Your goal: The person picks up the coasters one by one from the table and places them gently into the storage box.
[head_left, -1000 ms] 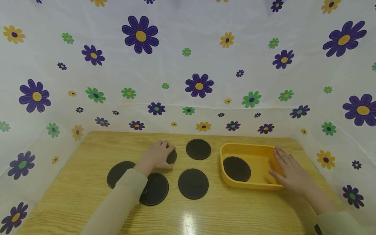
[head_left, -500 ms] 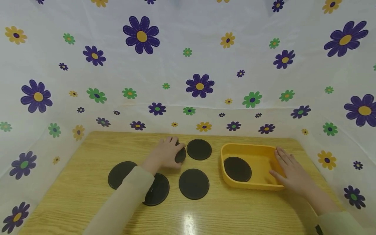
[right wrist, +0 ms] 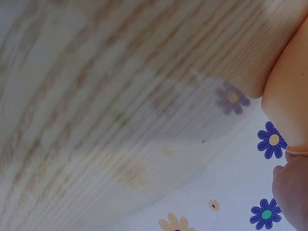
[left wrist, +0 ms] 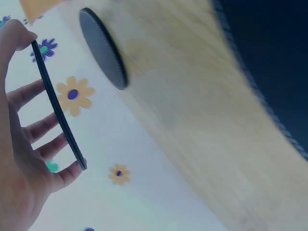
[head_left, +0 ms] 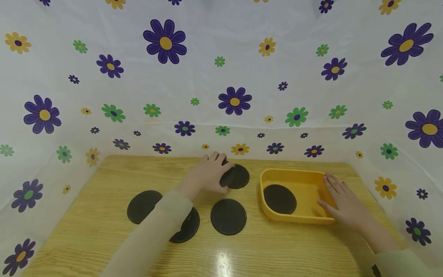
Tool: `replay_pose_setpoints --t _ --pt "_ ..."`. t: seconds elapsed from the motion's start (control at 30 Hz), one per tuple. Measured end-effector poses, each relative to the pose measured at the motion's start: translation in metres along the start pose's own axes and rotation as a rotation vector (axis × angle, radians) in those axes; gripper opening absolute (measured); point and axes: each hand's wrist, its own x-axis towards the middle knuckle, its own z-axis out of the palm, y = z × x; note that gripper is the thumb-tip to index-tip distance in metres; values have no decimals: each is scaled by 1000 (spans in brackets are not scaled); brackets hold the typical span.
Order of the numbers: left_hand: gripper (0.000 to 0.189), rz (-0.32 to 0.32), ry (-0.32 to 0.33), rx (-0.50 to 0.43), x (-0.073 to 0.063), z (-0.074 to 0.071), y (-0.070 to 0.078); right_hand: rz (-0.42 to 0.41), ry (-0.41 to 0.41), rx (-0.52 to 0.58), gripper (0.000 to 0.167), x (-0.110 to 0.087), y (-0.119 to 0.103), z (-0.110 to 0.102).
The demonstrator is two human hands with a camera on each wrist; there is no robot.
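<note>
My left hand [head_left: 211,173] spans a round black coaster [head_left: 226,178], thumb and fingers gripping its opposite edges. The left wrist view shows this held coaster [left wrist: 60,108] edge-on, above the table. In the head view it overlaps the left part of another black coaster [head_left: 241,176] lying at the back. On the right, my right hand [head_left: 346,204] rests at the right wall of a yellow tub [head_left: 297,220], fingers straight along the rim and thumb over the inside. One coaster [head_left: 279,199] lies in the tub's left end. The right wrist view catches only part of the hand [right wrist: 292,187] against the tub.
Further coasters lie flat on the wooden table [head_left: 277,250]: one in the middle [head_left: 228,216], one at far left [head_left: 142,206], and one [head_left: 189,227] partly under my left sleeve in view. A white flowered cloth [head_left: 207,77] surrounds the table's back and sides.
My left hand has carried its coaster to the right and slightly back, from beside the back coaster to overlapping it in view. The right hand and tub have stayed put.
</note>
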Motion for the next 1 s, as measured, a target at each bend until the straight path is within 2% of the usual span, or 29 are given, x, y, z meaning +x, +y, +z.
replay_pose_setpoints --t 0.23,0.47,0.67,0.87,1.0 --pt "79 57 11 28 17 -11 21 5 -3 -3 82 0 1 1" --pt "75 130 52 38 32 -19 44 11 -13 6 82 0 -1 0" --pt "76 166 74 75 43 -26 68 24 -22 13 82 0 -4 -2" --pt "78 193 41 105 55 -26 94 29 -27 14 83 1 -4 -3" --pt "78 223 50 133 65 -22 109 36 -33 14 83 0 -5 -3"
